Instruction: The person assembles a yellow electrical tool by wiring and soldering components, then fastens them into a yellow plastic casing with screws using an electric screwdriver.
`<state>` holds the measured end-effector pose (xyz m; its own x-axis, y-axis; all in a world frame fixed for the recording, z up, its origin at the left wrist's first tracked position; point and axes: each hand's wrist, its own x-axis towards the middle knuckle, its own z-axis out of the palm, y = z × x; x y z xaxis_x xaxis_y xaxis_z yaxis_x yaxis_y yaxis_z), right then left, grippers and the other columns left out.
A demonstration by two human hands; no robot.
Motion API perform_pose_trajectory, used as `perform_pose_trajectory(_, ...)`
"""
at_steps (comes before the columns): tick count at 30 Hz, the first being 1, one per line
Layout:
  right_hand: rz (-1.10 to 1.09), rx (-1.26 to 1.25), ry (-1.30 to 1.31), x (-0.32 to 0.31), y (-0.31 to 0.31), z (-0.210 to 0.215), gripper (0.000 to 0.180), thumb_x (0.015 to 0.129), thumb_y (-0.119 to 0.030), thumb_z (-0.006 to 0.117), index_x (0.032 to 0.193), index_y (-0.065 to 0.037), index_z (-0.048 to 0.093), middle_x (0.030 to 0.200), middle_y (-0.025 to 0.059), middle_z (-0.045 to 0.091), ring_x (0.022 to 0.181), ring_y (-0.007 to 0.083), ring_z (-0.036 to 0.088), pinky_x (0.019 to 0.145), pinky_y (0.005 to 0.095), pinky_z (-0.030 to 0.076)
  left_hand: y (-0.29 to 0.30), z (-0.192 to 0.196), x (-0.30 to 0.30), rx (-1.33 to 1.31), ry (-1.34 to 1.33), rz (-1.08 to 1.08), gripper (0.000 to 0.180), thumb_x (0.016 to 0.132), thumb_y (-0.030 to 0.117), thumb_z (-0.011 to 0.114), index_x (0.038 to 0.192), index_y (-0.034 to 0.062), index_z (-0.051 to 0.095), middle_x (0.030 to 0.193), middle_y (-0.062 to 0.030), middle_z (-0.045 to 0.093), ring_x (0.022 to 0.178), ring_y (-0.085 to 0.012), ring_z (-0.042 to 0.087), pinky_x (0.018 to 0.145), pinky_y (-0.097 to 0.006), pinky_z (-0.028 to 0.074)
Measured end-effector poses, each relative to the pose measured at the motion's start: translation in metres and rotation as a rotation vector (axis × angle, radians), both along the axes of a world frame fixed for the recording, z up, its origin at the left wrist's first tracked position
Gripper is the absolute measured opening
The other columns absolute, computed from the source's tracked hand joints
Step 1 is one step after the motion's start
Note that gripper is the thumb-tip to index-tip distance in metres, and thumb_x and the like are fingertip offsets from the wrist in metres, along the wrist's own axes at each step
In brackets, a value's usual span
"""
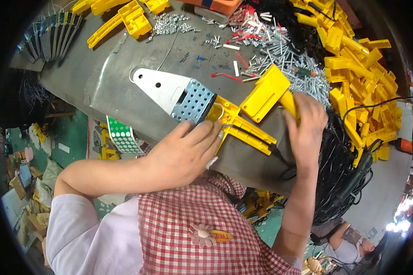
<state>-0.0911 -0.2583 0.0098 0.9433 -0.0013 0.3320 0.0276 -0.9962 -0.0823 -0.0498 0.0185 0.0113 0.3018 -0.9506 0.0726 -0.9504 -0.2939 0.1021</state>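
Observation:
My left hand (183, 149) is closed over the near side of an open yellow plastic shell half (250, 134). A black cable lies along the shell's handle, and a white wire loops near its middle. From the shell's far left end extends a perforated blue-grey metal guard (194, 101), joined to a tapered silver plate (163, 89) with two dark holes. My right hand (306, 126) grips a second yellow shell half (267, 94) by its handle, tilted above the bench just right of the first. The tips of some left fingers are hidden.
Screws (280, 57) lie piled at the back, with nuts (170, 24) to their left. Yellow shells (367, 87) heap at the right beside bundled black cables (337, 174). Metal blades (50, 36) stand far left. A green dotted sticker sheet (123, 135) hangs at the grey bench's (96, 87) near edge.

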Motion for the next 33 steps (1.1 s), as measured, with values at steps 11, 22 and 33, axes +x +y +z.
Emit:
perform_pose_trajectory(11, 0.065, 1.627, -0.093, -0.062, 0.035, -0.005, 0.048, 0.083, -0.016, 0.064, 0.125, -0.006, 0.041, 0.11, 0.0123, 0.053, 0.108, 0.0267, 0.05, 0.098, 0.0447, 0.037, 0.002, -0.004, -0.003, -0.039, 0.007, 0.024, 0.058, 0.066, 0.027, 0.059, 0.115, -0.0039, 0.052, 0.13, -0.0178, 0.046, 0.111, -0.0269, 0.047, 0.082, -0.036, 0.039)
perform_pose_trajectory(22, 0.021, 0.99, -0.032, -0.062, 0.06, -0.017, 0.049, 0.079, -0.018, 0.065, 0.121, -0.004, 0.046, 0.111, 0.0134, 0.055, 0.109, 0.0292, 0.05, 0.102, 0.0453, 0.031, 0.008, -0.007, 0.001, -0.107, 0.043, -0.053, 0.056, 0.073, 0.033, 0.051, 0.111, -0.0077, 0.053, 0.125, -0.0197, 0.049, 0.113, -0.0263, 0.045, 0.089, -0.033, 0.038)
perform_pose_trajectory(33, 0.077, 0.156, 0.088, -0.001, 0.09, -0.02, 0.054, 0.073, -0.023, 0.068, 0.121, -0.007, 0.051, 0.098, 0.01, 0.056, 0.089, 0.0293, 0.053, 0.079, 0.0419, 0.039, 0.011, 0.01, 0.065, -0.563, 0.214, 0.017, 0.053, 0.076, 0.034, 0.064, 0.116, 0.0017, 0.052, 0.113, -0.0139, 0.055, 0.11, -0.0313, 0.05, 0.096, -0.046, 0.036)
